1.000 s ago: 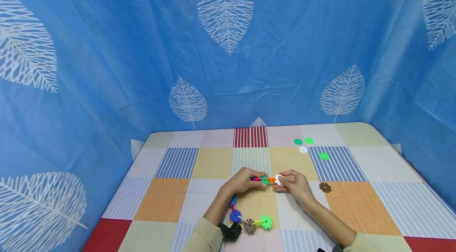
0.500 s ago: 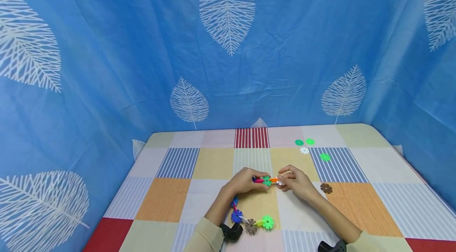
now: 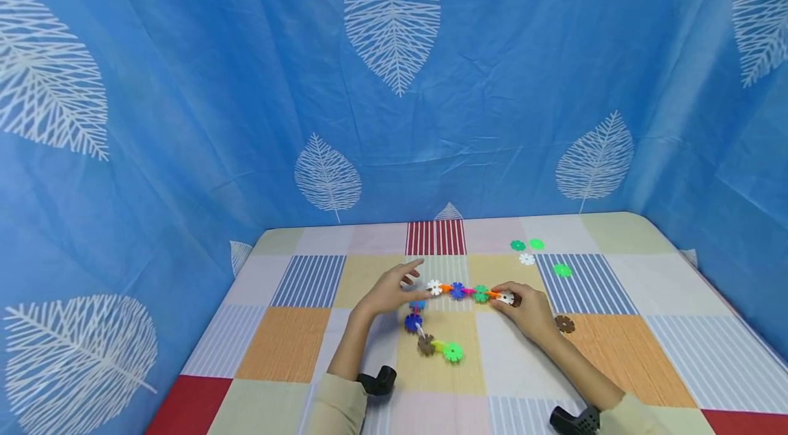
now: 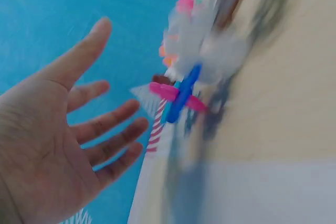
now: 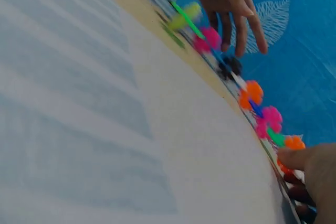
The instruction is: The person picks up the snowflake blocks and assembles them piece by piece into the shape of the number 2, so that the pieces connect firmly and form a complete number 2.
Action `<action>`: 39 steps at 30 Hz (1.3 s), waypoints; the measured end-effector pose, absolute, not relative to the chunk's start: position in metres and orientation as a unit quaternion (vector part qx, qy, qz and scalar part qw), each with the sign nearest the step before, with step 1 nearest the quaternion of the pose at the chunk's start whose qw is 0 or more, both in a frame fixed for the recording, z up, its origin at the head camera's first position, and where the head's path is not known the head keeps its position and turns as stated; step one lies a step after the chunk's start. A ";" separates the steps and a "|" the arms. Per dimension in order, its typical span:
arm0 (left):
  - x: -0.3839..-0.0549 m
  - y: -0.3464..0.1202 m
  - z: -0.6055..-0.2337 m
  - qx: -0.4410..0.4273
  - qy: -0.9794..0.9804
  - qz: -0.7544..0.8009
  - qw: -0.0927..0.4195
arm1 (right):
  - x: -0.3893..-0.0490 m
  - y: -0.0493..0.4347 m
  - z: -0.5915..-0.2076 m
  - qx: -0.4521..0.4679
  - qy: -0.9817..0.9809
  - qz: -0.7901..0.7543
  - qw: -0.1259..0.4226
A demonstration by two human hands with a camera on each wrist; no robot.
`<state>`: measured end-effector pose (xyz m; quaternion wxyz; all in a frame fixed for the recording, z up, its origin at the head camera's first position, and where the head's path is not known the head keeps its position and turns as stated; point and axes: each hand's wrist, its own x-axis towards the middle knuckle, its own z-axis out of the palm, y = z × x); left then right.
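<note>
A chain of interlocking plastic snowflake discs bends across the cloth in the head view. Its upper stretch runs from a white disc (image 3: pixel 434 287) past a blue disc (image 3: pixel 457 291) and a green disc (image 3: pixel 481 294). At that stretch's right end, my right hand (image 3: pixel 529 313) pinches another white disc (image 3: pixel 506 298) between thumb and fingers. The lower stretch passes a brown disc (image 3: pixel 426 345) and ends in a bright green disc (image 3: pixel 453 352). My left hand (image 3: pixel 389 291) is beside the bend, its fingers spread and holding nothing; the left wrist view shows its bare palm (image 4: pixel 47 150).
Loose discs lie on the patchwork cloth (image 3: pixel 363 278): a brown one (image 3: pixel 565 324) by the right forearm, and farther back a white one (image 3: pixel 527 259) and several green ones, including one (image 3: pixel 562 271) on a striped patch. A blue leaf-print curtain (image 3: pixel 492 79) surrounds the table.
My left hand has let go of the chain and moved left with its fingers spreading. My right hand has shifted slightly right with the white disc, and the chain has moved farther from me.
</note>
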<state>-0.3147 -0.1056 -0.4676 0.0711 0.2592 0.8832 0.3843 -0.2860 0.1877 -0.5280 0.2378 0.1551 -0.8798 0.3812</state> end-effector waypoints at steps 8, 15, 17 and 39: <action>-0.314 -0.117 -0.472 0.194 0.891 0.391 0.123 | -0.274 0.185 -0.522 0.081 -0.905 0.341 0.242; -0.313 -0.106 -0.479 0.173 0.883 0.421 0.116 | -0.238 0.150 -0.514 0.080 -0.909 0.370 0.174; -0.314 -0.104 -0.481 0.157 0.873 0.448 0.113 | -0.227 0.139 -0.510 0.082 -0.908 0.378 0.160; -0.314 -0.098 -0.493 0.135 0.848 0.507 0.075 | -0.220 0.134 -0.511 0.067 -0.897 0.389 0.202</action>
